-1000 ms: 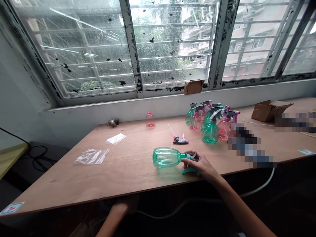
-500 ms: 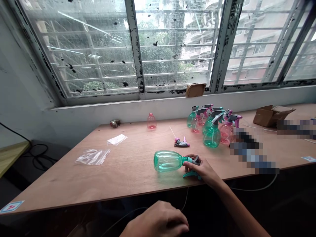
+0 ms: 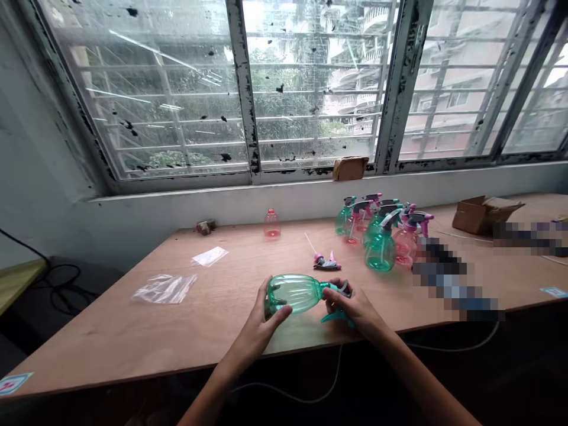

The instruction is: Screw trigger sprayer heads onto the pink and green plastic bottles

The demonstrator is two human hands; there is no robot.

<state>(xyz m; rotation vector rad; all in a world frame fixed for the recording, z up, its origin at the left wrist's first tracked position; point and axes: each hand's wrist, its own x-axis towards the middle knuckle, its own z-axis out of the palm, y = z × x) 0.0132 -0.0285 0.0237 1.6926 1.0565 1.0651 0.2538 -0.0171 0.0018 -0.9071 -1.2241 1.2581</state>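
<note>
A green see-through spray bottle [image 3: 298,292] lies on its side near the front edge of the wooden table [image 3: 133,331]. My left hand [image 3: 261,319] wraps its fingers round the bottle's base end. My right hand [image 3: 350,305] grips the neck and the grey and teal trigger head [image 3: 341,290]. Behind the bottle lies a loose pink and grey trigger head with its tube [image 3: 325,262]. A small pink bottle without a head [image 3: 271,223] stands further back.
Several assembled green and pink spray bottles [image 3: 384,236] stand in a cluster at the right. Two clear plastic bags [image 3: 165,288] lie at the left. An open cardboard box [image 3: 481,214] sits at the far right, another small box [image 3: 349,168] on the window sill.
My left hand has risen from below the table's edge and taken hold of the bottle's base. My right hand has kept its grip at the neck. The view has shifted slightly.
</note>
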